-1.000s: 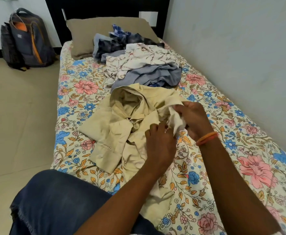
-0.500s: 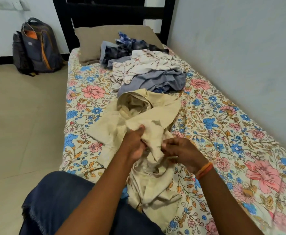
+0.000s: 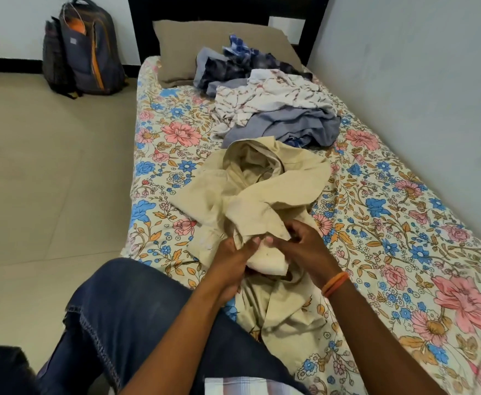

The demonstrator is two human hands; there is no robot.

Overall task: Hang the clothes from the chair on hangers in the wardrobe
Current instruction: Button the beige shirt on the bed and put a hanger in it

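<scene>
Two hands are gripping one beige garment (image 3: 262,189) on the floral bedsheet (image 3: 404,223).
Left hand (image 3: 233,260) and right hand (image 3: 305,249) are both pinching its pale folded edge with curled fingers, near the person's knee.

Items you cannot fully see:
- Beige garment (image 3: 265,192): its near part lies under your left hand (image 3: 230,263) and right hand (image 3: 305,252); which piece of it you grip is unclear.
- Pile of clothes (image 3: 273,109), upper centre: count indistinguishable.
- Pillow (image 3: 176,47): right half covered by the pile.
- Headboard (image 3: 205,7): cut by the top edge.
- Bedsheet (image 3: 404,223): runs off lower right.
</scene>
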